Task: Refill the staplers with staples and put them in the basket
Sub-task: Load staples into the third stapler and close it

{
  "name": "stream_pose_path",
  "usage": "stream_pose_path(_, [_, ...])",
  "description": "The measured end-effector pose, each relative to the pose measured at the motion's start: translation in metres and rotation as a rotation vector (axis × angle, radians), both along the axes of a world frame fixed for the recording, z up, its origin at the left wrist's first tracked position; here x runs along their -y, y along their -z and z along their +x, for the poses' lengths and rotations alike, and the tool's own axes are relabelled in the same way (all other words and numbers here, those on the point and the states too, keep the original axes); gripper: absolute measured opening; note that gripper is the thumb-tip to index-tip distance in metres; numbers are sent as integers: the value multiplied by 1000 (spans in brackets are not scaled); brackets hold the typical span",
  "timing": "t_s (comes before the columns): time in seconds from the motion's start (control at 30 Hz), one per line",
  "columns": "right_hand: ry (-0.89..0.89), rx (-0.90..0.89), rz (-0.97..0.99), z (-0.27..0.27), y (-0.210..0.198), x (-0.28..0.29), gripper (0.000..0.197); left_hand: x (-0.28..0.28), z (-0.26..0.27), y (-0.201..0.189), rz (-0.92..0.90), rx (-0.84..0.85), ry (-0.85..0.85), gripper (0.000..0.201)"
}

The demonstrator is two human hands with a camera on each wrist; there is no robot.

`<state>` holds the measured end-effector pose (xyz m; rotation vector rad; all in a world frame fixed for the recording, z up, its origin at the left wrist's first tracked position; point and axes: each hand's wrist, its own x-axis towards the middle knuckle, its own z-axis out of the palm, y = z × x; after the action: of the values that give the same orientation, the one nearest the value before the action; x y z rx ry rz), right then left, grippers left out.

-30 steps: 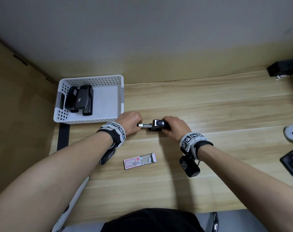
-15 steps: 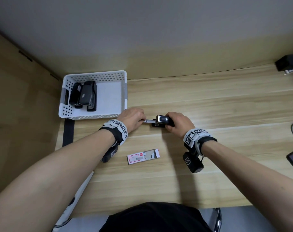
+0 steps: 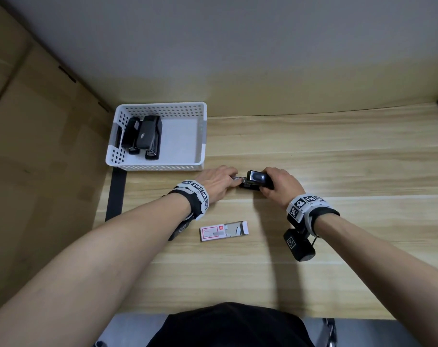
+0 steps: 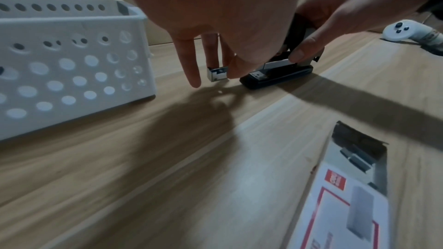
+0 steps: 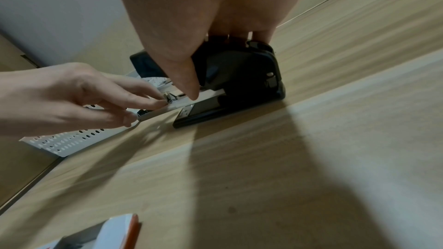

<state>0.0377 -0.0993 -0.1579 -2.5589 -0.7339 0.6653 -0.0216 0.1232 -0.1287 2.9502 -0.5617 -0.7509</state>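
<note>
A black stapler (image 3: pixel 256 180) (image 5: pixel 239 75) lies on the wooden table, its front end pointing left. My right hand (image 3: pixel 278 184) grips it from above, thumb on the near side. Its metal staple tray (image 4: pixel 217 74) (image 5: pixel 165 108) sticks out of the front. My left hand (image 3: pixel 231 180) pinches the tray's outer end between thumb and fingers. The white perforated basket (image 3: pixel 152 167) (image 4: pixel 72 63) stands at the back left, with two black staplers (image 3: pixel 149 136) (image 3: pixel 130 135) lying along its left side. An open white and red staple box (image 3: pixel 224 230) (image 4: pixel 347 205) lies nearer to me.
The basket's near right corner is a short way left of my left hand. A white controller (image 4: pixel 407 31) lies far right on the table. A black strip (image 3: pixel 115 194) runs along the table's left edge, with brown cardboard beyond it and a wall behind.
My left hand has come closer to the stapler, and less of the metal tray shows between them. My right hand keeps its hold. The head view has shifted a little.
</note>
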Motion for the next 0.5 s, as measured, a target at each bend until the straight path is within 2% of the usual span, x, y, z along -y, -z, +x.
stream_pose_path(0.17, [8, 3, 0, 0, -1, -1, 32, -3, -1, 4, -22, 19, -20, 52])
stream_pose_path(0.27, [2, 36, -13, -4, -6, 0, 41, -6, -10, 3, -54, 59, -57, 56])
stream_pose_path(0.4, [0, 196, 49, -18, -18, 1, 62, -8, -34, -4, -138, 169, -123, 53])
stream_pose_path(0.5, [-3, 350, 219, -37, -32, -3, 55, -13, -62, -10, -218, 229, -237, 51])
